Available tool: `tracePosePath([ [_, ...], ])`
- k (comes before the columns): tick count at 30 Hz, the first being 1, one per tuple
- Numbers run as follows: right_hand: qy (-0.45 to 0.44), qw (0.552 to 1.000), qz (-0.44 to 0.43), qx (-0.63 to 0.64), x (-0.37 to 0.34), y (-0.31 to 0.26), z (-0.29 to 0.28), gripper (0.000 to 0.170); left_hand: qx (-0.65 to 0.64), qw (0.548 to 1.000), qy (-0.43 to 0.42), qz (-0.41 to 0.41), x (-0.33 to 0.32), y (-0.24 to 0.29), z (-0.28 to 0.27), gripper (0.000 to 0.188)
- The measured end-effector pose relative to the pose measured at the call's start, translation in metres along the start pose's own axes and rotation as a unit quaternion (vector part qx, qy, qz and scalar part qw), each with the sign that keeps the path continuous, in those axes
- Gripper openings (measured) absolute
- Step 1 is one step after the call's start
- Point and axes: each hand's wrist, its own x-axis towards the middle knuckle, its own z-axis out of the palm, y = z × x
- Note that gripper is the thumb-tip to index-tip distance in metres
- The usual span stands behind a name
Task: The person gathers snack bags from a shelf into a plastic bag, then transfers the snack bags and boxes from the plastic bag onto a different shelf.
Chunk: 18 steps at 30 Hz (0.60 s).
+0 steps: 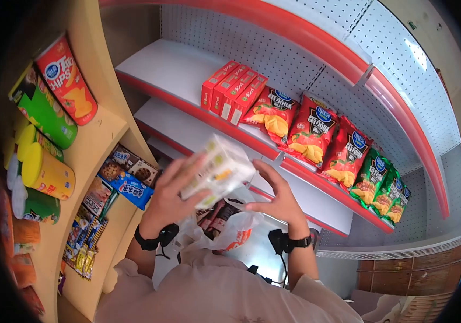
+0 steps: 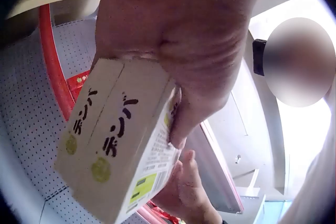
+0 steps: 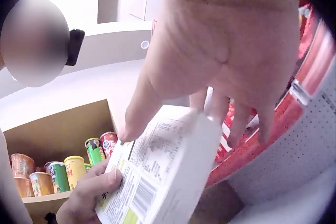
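My left hand (image 1: 167,198) grips a pair of white boxes (image 1: 223,168) in front of my chest, blurred in the head view. The left wrist view shows the white boxes (image 2: 113,134) side by side, with dark lettering and a green mark on each; my left thumb presses along one side. Fingers spread, my right hand (image 1: 283,198) stands at the other end of the boxes. In the right wrist view its thumb and fingers lie close about a box (image 3: 157,166) with small print and a barcode, without curling round it. Below hangs a plastic bag (image 1: 246,223) with dark packets inside.
Ahead, a red-edged shelf (image 1: 155,64) bears red boxes (image 1: 233,91), red chip bags (image 1: 314,129) and green chip bags (image 1: 373,177). At the left, a wooden shelf unit (image 1: 114,129) carries chip cans (image 1: 69,81), a yellow tub (image 1: 50,172) and snack packets (image 1: 128,172).
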Motion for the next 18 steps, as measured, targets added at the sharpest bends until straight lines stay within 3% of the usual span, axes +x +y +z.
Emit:
tracePosePath([
  [4,-0.021,0.998,0.051,0.014,-0.036,0.033,-0.005,0.061,0.148,0.971,0.181,0.052,0.060,0.005,-0.030,0.063],
  [8,-0.039,0.994,0.100,0.004,-0.070,0.043,0.008,0.048,0.276,0.929,0.245,0.028,0.141,0.002,-0.047,0.053],
  [12,-0.052,0.991,0.120,-0.035,-0.097,0.047,0.015,0.044,0.371,0.919,0.058,-0.120,0.219,-0.063,-0.041,0.053],
  [14,-0.041,0.990,0.127,-0.038,-0.109,0.048,0.016,0.043,0.354,0.907,-0.043,-0.222,0.247,-0.099,-0.024,0.058],
  [18,-0.019,0.984,0.153,-0.087,-0.137,0.063,0.012,0.041,0.373,0.900,-0.116,-0.192,0.258,-0.159,0.007,0.052],
])
